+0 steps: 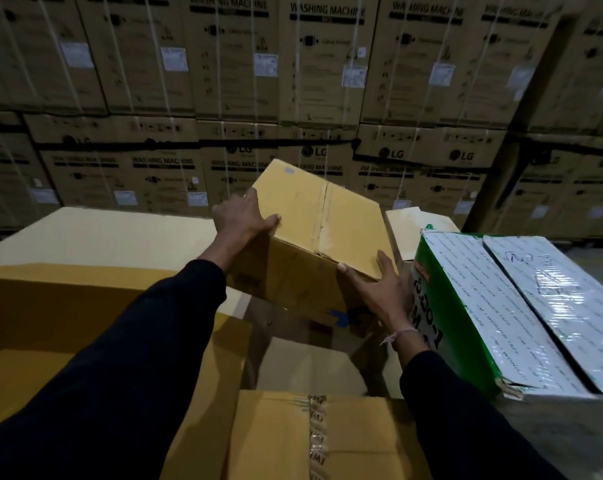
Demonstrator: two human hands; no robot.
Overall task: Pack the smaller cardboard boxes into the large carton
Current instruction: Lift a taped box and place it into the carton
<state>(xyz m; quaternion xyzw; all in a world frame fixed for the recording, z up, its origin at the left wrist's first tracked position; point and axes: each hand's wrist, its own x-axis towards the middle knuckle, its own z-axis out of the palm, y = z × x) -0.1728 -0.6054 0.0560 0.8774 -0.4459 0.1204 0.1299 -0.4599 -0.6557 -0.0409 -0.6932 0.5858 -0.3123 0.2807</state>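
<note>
Stacked washing-machine cartons (231, 57) wall off the whole background of a dim warehouse. At far left stands the large open brown cardboard carton (68, 292), its pale flap (96, 233) folded outward; what lies on its floor cannot be told from here. Next, the left hand (239, 220) grips the upper left edge of a small taped yellow-brown cardboard box (314, 220), thumb curled onto its top face. That box is tilted and held in the air, above the gap between the carton and the boxes nearer the camera. The right hand (379, 285) clamps its lower right corner from below — both hands are wrapped on the same box. Below sits another brown box with printed tape (314, 441), and at right a green-and-white box wrapped in shiny film (501, 306). Judging by this, packing is underway — one box is in transit, and at least these two appear left to go in.
</note>
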